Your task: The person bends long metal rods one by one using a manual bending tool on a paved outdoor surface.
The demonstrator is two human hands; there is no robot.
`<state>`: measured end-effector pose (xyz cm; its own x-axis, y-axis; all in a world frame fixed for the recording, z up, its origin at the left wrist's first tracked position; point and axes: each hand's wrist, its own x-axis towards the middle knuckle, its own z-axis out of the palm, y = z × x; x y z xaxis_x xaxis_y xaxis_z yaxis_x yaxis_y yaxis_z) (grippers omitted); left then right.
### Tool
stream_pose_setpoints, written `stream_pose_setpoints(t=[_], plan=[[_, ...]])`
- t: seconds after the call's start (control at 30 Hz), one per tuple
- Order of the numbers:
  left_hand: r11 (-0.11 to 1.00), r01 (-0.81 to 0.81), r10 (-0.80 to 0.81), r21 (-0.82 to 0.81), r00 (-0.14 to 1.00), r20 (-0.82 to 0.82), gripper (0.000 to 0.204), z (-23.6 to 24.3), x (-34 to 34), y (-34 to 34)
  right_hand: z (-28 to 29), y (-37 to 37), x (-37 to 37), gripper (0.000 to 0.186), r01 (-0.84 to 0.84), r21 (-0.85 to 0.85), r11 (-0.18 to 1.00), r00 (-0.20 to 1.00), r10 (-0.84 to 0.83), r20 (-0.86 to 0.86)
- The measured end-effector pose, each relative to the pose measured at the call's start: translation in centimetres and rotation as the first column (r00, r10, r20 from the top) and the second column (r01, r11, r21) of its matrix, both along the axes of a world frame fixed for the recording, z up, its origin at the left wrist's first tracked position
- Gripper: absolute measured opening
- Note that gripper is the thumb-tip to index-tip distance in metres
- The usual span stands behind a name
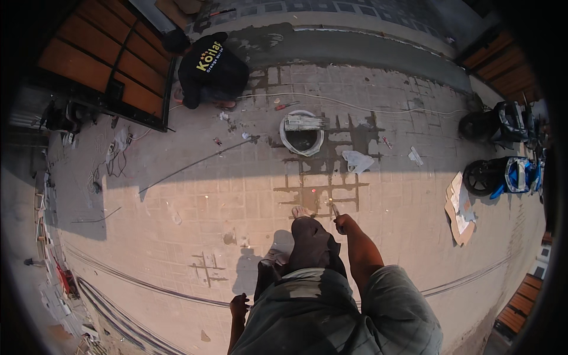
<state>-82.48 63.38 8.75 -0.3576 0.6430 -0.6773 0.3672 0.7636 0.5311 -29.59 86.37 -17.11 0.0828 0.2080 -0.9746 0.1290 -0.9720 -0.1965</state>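
My right hand [342,224] is closed around a short slender tool [335,209] pointing forward and down; its kind is too small to make out. My left hand [239,305] hangs low beside my left leg with its fingers curled in, and no object shows in it. Ahead of me on the paving stands a round whitish bucket [283,139], dark inside, with a pale grey flat piece [305,122] across its far rim. Wet grey mortar lines [319,182] mark the paving joints between the bucket and my foot [300,211].
A person in a black shirt [214,70] crouches by an orange-panelled gate [142,56]. A red-handled tool [286,106], pale cable [367,109], plastic bag [357,161] and long rod [198,163] lie on the paving. Cardboard [458,210] lies near two motorbikes [503,175] at right.
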Motion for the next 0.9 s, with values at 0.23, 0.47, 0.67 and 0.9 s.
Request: stream_pose_setpoints(t=[0.23, 0.47, 0.67, 0.9], plan=[[0.998, -0.047, 0.045, 0.033, 0.997, 0.059, 0.030, 2.1, 2.9, 9.9, 5.9, -0.7, 1.1, 0.030, 0.012, 0.052, 0.999, 0.987, -0.021, 0.161], [0.997, 0.062, -0.053, -0.047, 0.985, 0.165, 0.028, -1.5, 5.0, 14.7, 10.4, -6.0, 5.6, 0.032, -0.156, -0.084, 0.984, 0.920, 0.175, 0.350], [0.858, 0.395, -0.352, -0.327, 0.918, 0.185, 0.030, -5.2, 4.2, 15.9, 17.4, -17.6, 6.6, 0.045, 0.177, 0.212, 0.961, 0.896, -0.246, 0.370], [0.837, 0.505, -0.478, -0.210, 0.862, 0.167, 0.031, -7.1, 12.9, 19.6, 16.3, -42.9, 8.2, 0.030, 0.435, -0.049, 0.899, 0.797, -0.359, 0.486]])
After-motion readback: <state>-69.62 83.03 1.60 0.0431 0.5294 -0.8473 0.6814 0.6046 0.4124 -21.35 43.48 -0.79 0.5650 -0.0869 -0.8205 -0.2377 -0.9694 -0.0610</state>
